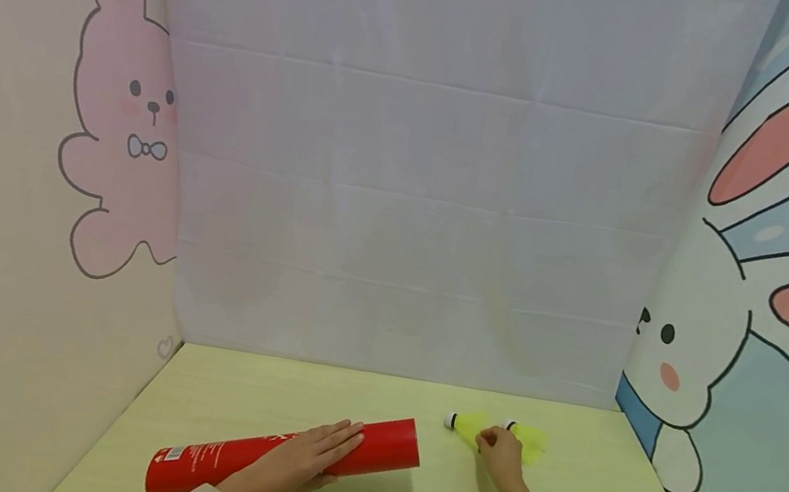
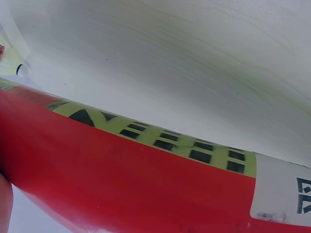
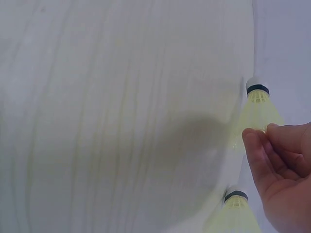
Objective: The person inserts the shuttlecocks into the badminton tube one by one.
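A long red shuttlecock tube (image 1: 205,463) lies slanted across the left half of the table, its right end raised off the surface. My left hand (image 1: 299,464) grips it from above, fingers laid over the far side; the left wrist view shows the tube's printed wall (image 2: 121,170) up close. To the right are two yellow shuttlecocks with white heads and black bands. My right hand (image 1: 504,459) pinches the skirt rim of the left shuttlecock (image 1: 468,424) between thumb and fingers. The other shuttlecock (image 1: 529,441) lies just right of it, partly behind that hand.
A pale yellow-green table (image 1: 269,384) bears everything. White sheeting (image 1: 409,198) closes off the back edge. Walls with rabbit drawings stand at the left (image 1: 125,116) and the right (image 1: 691,346).
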A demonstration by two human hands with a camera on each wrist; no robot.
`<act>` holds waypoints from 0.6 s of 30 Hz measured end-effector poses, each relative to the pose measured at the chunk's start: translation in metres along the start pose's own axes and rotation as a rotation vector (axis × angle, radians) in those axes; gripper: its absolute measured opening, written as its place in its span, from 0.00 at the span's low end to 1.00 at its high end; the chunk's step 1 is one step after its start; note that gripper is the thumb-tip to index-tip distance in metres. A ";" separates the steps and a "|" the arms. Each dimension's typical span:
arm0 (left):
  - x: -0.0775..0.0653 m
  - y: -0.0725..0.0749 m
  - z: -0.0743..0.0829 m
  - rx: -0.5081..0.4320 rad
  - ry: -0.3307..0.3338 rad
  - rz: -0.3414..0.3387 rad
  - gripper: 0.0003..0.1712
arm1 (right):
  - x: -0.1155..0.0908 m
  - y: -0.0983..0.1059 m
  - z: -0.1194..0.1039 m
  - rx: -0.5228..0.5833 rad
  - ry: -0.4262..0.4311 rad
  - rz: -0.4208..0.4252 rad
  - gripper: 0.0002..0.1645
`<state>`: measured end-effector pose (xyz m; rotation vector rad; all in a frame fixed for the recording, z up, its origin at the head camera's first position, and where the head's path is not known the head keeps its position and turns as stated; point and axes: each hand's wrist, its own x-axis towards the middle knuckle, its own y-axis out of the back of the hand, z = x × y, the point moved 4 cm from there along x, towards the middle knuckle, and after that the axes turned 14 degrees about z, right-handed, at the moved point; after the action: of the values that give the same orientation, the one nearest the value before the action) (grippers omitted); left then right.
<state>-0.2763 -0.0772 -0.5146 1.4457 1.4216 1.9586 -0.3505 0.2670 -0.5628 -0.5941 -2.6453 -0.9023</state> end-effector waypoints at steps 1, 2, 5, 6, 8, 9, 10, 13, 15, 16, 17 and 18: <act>0.000 0.000 0.000 0.001 -0.001 0.001 0.52 | -0.001 0.000 0.000 0.003 0.000 -0.001 0.03; 0.000 0.000 0.000 0.000 -0.002 0.002 0.52 | -0.001 0.001 -0.001 0.005 0.002 -0.002 0.03; 0.000 0.001 0.001 -0.004 -0.005 0.008 0.51 | -0.001 0.003 -0.003 0.009 0.010 0.000 0.03; 0.000 0.001 0.001 -0.004 -0.006 0.009 0.51 | -0.001 0.004 -0.004 0.013 0.007 0.000 0.03; 0.000 0.002 0.002 -0.005 -0.006 0.010 0.50 | -0.001 0.006 -0.006 0.023 0.005 0.002 0.03; 0.001 0.002 0.002 -0.005 -0.006 0.009 0.50 | -0.001 0.007 -0.007 0.026 0.005 0.002 0.03; 0.001 0.001 0.002 -0.002 -0.007 0.009 0.50 | -0.001 0.008 -0.008 0.028 0.002 -0.001 0.03; 0.001 0.001 0.001 -0.003 -0.005 0.006 0.51 | -0.001 0.011 -0.011 0.033 -0.001 -0.015 0.03; 0.000 0.000 0.001 -0.001 -0.004 0.005 0.51 | -0.001 0.013 -0.014 0.029 0.001 -0.023 0.03; 0.000 0.000 0.001 -0.001 -0.003 0.007 0.51 | -0.001 0.014 -0.015 0.029 0.003 -0.025 0.03; 0.000 0.000 0.000 -0.003 0.000 0.007 0.51 | -0.001 0.016 -0.017 0.029 0.008 -0.028 0.03; 0.000 0.000 0.000 -0.004 0.000 0.009 0.51 | -0.001 0.017 -0.018 0.029 0.007 -0.028 0.03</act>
<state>-0.2760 -0.0773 -0.5147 1.4521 1.4130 1.9658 -0.3396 0.2676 -0.5404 -0.5473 -2.6624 -0.8704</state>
